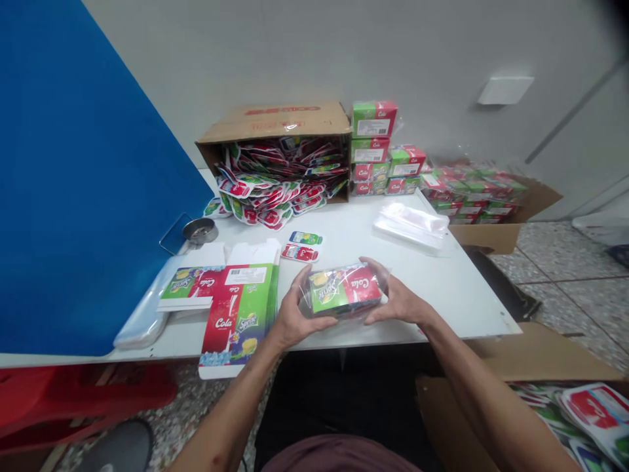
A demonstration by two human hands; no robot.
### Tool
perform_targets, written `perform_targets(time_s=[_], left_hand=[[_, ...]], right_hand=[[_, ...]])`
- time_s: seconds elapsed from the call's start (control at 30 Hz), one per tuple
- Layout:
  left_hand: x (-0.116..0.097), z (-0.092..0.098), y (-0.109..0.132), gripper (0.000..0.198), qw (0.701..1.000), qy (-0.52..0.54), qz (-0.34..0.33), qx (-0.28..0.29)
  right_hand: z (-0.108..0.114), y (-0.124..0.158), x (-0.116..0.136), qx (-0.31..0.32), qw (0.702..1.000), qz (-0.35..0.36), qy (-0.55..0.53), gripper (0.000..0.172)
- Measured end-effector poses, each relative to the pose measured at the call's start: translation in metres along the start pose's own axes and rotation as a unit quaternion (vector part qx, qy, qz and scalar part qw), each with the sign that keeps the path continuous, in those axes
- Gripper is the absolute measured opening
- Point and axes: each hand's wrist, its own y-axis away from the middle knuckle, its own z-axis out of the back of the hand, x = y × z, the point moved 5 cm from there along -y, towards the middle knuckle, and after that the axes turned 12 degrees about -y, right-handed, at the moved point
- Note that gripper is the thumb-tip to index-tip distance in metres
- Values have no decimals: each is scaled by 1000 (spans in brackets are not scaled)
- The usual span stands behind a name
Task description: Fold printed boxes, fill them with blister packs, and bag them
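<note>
Between my two hands is a small printed box (345,288), green with "Sprite" on one half and red with "Cola" on the other, inside a clear plastic bag. My left hand (297,314) grips its left end, thumb along the front edge. At the right end my right hand (396,298) holds it the same way. The box is just above the white table (344,226), near its front edge. Two bottle-shaped packets, one green (306,238) and one red (299,253), lie behind it. Flattened printed cartons (236,314) are stacked left of my left hand.
A cardboard box (275,121) on its side spills many packets (275,196). Wrapped boxes (371,151) stand stacked beside it. Clear bags (413,226) lie right, more plastic (147,314) left, near a round metal tin (200,231). Cartons (491,229) and an open packet box (540,360) flank the table's right.
</note>
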Motion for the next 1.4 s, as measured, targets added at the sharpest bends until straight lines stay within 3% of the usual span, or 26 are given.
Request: perform_targets(time_s=[0.17, 0.43, 0.7, 0.9, 1.07, 1.27, 1.4], left_hand=[[-2, -6, -3, 101, 999, -34, -2, -37], [8, -10, 0, 105, 999, -18, 33, -25], [15, -19, 4, 104, 997, 21, 76, 28], [-20, -10, 2, 72, 988, 68, 126, 55], [-48, -11, -2, 64, 962, 165, 173, 133], [-43, -23, -3, 63, 933, 222, 223, 176], [-36, -30, -1, 65, 911, 228, 269, 215]], right_hand=[[-3, -10, 4, -11, 999, 13, 39, 94], [-7, -12, -7, 0, 999, 26, 20, 81], [-14, -9, -21, -11, 1000, 21, 18, 83], [-21, -1, 3, -32, 995, -41, -79, 67], [-25, 3, 17, -78, 977, -110, -163, 43], [-16, -1, -5, -141, 941, -193, -241, 37], [-10, 7, -7, -150, 928, -266, -215, 52]])
